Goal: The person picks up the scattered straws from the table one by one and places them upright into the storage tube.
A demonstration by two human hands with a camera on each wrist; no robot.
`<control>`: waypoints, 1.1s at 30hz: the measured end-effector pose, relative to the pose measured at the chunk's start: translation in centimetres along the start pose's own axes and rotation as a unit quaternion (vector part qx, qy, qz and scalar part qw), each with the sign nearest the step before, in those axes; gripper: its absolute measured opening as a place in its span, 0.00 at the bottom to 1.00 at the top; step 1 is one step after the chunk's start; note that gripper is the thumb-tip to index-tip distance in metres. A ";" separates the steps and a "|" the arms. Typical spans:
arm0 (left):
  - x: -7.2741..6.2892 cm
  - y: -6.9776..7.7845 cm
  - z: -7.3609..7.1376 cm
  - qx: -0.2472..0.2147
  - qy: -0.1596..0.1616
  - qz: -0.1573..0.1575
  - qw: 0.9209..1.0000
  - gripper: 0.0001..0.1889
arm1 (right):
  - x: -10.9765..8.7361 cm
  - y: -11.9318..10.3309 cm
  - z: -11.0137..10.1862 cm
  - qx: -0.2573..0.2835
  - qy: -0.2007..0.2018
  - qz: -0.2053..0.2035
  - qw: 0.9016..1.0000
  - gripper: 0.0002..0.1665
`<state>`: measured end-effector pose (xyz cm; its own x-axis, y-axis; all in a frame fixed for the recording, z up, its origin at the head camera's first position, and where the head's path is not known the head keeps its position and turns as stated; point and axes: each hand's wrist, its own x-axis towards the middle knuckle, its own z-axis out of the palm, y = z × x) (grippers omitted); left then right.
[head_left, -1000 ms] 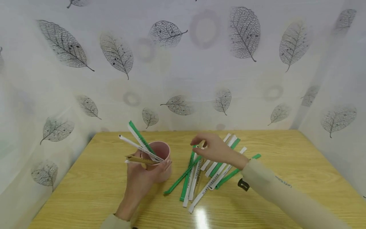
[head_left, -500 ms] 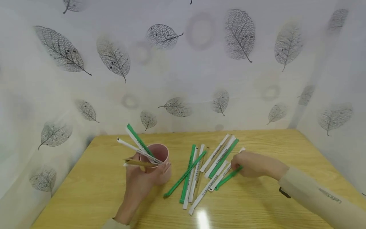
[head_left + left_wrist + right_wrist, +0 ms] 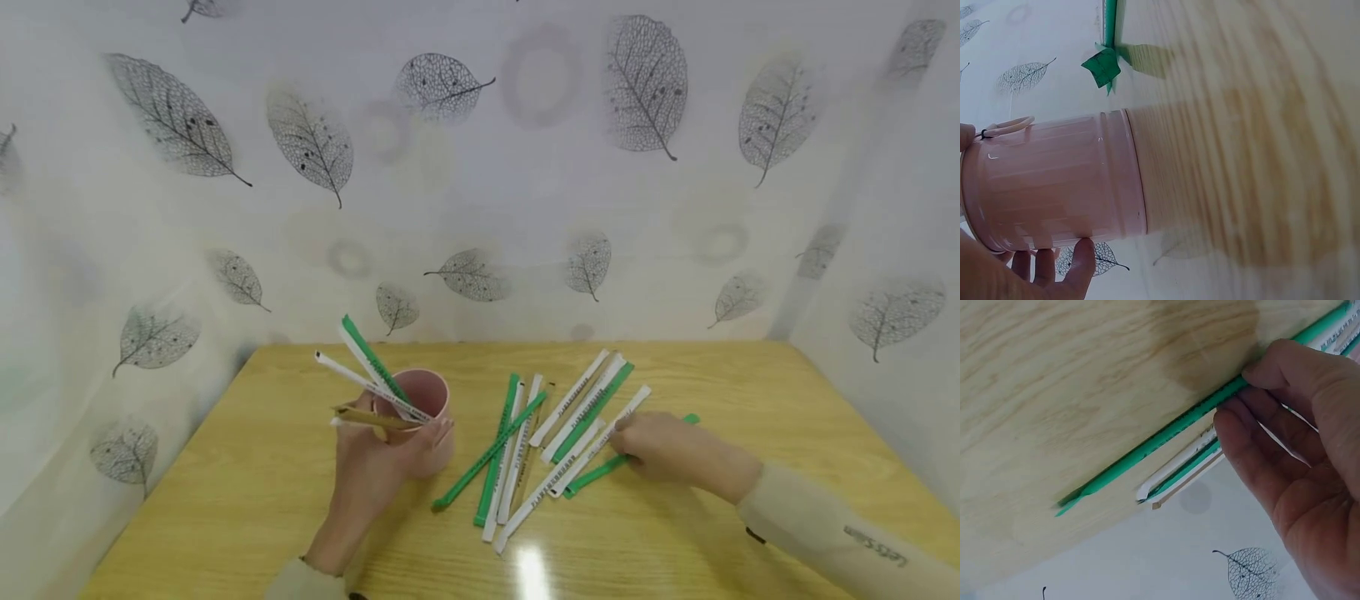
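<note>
My left hand grips a pink ribbed cup standing on the wooden table; its fingertips wrap the cup's wall. Several wrapped straws, green, white and brown, lean out of the cup to the left. To the right, more green and white wrapped straws lie spread on the table. My right hand lies at the right edge of that pile and pinches one green straw between thumb and fingers. That green straw still lies flat on the wood.
Leaf-patterned white walls close the table in at the back and on both sides. Bare wood shows in front of the pile and at the far right. A bright glare spot sits near the front edge.
My right hand moved from above the middle of the pile to its right edge, came down and closed on a green straw. The left hand and cup stayed put.
</note>
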<state>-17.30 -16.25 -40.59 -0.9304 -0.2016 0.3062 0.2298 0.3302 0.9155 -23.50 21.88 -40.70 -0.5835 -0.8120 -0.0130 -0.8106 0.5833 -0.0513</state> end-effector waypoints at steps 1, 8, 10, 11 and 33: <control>0.0 0.0 0.0 0.003 0.001 -0.001 1.000 0.37 | 0.1 -0.2 0.1 -0.014 0.001 -0.002 1.000 0.13; 0.0 -0.2 0.1 0.005 0.005 -0.010 1.000 0.38 | 0.4 -0.8 0.2 -0.051 -0.008 -0.005 0.999 0.10; 0.1 -0.2 0.2 0.001 0.005 -0.009 1.000 0.38 | 0.3 -0.8 0.1 -0.044 -0.001 -0.004 0.999 0.10; 0.1 -0.2 0.2 0.000 0.004 -0.008 1.000 0.38 | 0.3 -0.8 0.1 -0.040 0.004 -0.004 0.999 0.10; 0.2 -0.2 -0.1 0.017 0.004 -0.005 1.000 0.39 | 4.4 -2.1 -5.0 0.292 0.278 -0.046 0.914 0.18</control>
<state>-17.46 -16.50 -40.72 -0.9301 -0.2133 0.2991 0.2104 0.3584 0.9096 -24.56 17.16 -35.67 -0.5806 -0.6272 0.5192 -0.7877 0.2712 -0.5532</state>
